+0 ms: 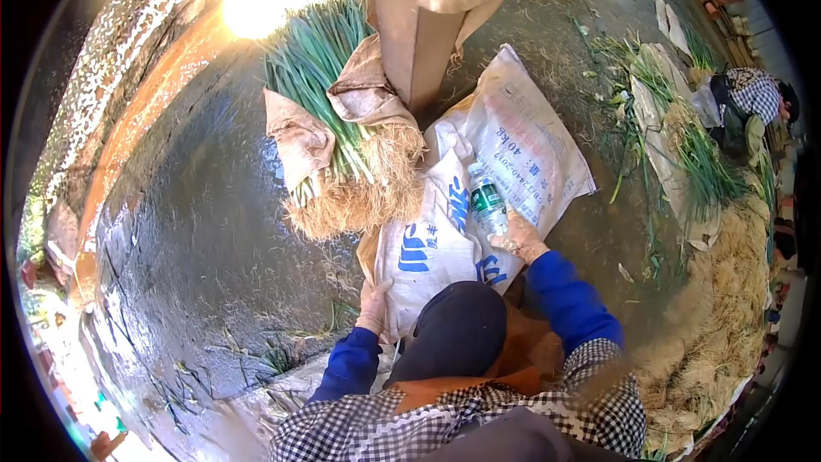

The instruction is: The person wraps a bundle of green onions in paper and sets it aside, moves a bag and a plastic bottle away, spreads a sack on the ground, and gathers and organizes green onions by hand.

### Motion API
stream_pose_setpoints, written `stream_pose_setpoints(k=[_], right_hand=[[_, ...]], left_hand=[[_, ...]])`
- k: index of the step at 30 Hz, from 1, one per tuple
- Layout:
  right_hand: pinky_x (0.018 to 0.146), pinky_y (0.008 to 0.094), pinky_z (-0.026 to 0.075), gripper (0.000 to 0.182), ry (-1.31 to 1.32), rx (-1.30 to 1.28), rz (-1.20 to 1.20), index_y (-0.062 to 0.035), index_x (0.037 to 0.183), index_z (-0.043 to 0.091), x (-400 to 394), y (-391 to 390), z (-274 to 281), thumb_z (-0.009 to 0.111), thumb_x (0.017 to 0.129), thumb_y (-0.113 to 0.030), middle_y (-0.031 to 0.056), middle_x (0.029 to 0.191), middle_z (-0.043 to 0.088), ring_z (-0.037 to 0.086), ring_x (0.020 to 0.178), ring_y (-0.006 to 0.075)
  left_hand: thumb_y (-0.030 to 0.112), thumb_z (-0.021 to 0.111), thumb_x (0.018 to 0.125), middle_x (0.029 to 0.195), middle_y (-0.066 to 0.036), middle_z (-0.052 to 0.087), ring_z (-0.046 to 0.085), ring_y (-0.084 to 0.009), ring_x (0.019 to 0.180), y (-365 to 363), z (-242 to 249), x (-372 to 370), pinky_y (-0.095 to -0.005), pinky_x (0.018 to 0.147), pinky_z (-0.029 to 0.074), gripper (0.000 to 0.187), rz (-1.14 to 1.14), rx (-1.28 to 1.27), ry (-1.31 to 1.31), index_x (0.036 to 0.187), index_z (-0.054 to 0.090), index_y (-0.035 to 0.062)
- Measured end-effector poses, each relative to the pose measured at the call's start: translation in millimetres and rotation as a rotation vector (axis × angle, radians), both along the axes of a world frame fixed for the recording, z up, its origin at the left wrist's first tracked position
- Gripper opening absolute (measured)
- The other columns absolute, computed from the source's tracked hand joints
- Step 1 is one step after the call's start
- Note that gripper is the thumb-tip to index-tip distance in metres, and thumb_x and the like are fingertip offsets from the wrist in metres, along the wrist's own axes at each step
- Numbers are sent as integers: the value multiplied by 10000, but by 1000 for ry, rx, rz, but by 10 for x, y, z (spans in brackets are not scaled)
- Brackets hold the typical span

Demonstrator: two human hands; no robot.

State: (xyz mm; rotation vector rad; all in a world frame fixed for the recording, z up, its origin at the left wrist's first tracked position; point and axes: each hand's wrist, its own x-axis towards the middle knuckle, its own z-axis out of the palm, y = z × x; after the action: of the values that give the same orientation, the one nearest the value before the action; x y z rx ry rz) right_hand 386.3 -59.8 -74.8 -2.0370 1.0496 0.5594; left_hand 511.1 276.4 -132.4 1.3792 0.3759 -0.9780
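My left hand (374, 304) is closed on the left edge of a white woven sack (428, 287) with blue print, which lies over my lap. On the right, my right hand (520, 238) is at the lower end of a clear plastic bottle (487, 198) with a green label, its fingers bent against the bottle and the sack. The bottle rests slantwise on the sack. Beyond it lies another white sack (522, 141) printed "40kg". A large bundle of green onions (342, 133), partly wrapped in brown cloth (368, 85), lies at the upper left, roots toward me.
A brown post or table leg (419, 51) with hanging cloth stands ahead. Loose green onions (701, 162) and a pile of straw-coloured roots (714, 316) lie at right. Another person (753, 98) in a checked top is at the far right. The floor (214, 231) is wet.
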Motion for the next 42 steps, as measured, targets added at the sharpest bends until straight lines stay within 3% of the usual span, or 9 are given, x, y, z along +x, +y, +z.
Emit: stream_pose_setpoints(k=[9,13,22,25,27,30,33,38,42], right_hand=[[892,364,426,1057,-108,-77,3,49,1329,261,616,-178,-36,762,533,-432,237,1137,543,540,1045,352],[961,329,371,1016,-355,-141,-95,75,1303,282,679,-79,-324,801,548,-366,212,1186,506,499,1107,302],[922,376,403,1049,-231,-306,-47,31,1370,211,360,-83,-468,722,585,-440,257,1165,518,511,1075,370],[904,367,415,933,-253,-80,-251,22,1306,344,144,-288,-442,734,578,-414,240,1132,545,535,1043,358],[876,354,432,774,-217,400,-214,11,1181,481,-11,-564,-536,739,569,-387,216,1095,571,560,1002,338],[832,356,451,639,-97,-116,-41,-39,1074,558,-223,-831,-137,736,549,-357,195,1007,608,584,944,324],[835,360,454,634,-11,-206,165,-52,1072,559,-372,-970,-17,735,545,-357,190,1015,601,580,950,330],[906,366,419,659,-245,-113,-32,-56,1100,558,-405,-734,-200,732,546,-369,173,1069,577,548,1006,314],[1052,383,241,726,-156,-276,-85,-112,1173,550,-357,-637,-258,735,537,-409,171,1310,412,302,1276,290]], left_hand=[[81,637,749,1054,-126,582,568,-213,952,65,-157,20,-339,861,458,487,37,-50,37,1197,461,4],[203,702,713,1048,-165,587,568,-250,941,149,-310,27,-328,844,440,591,-108,456,-206,1190,460,-47],[34,604,740,1012,-97,592,577,-224,901,-57,-317,-19,-326,834,454,439,115,86,-177,1160,492,-30],[22,599,740,1067,-100,572,556,-208,931,-35,-299,-11,-297,848,432,479,94,74,-101,1199,470,-24],[24,600,740,1076,-101,566,550,-207,942,-66,-280,7,-296,855,426,486,71,73,-132,1204,465,-27],[35,603,742,1099,-101,551,535,-206,964,-74,-305,-50,-294,871,413,495,94,36,-172,1210,457,-33],[31,586,747,1121,-104,539,525,-213,982,-55,-345,-24,-299,887,404,508,42,114,-214,1231,444,-32],[6,562,736,1124,-113,538,531,-224,989,-159,-7,123,-305,900,403,519,55,99,-156,1241,444,-24],[9,539,747,1171,-127,517,515,-248,1049,-441,695,279,-343,932,399,552,-9,13,-102,1283,410,-6]])
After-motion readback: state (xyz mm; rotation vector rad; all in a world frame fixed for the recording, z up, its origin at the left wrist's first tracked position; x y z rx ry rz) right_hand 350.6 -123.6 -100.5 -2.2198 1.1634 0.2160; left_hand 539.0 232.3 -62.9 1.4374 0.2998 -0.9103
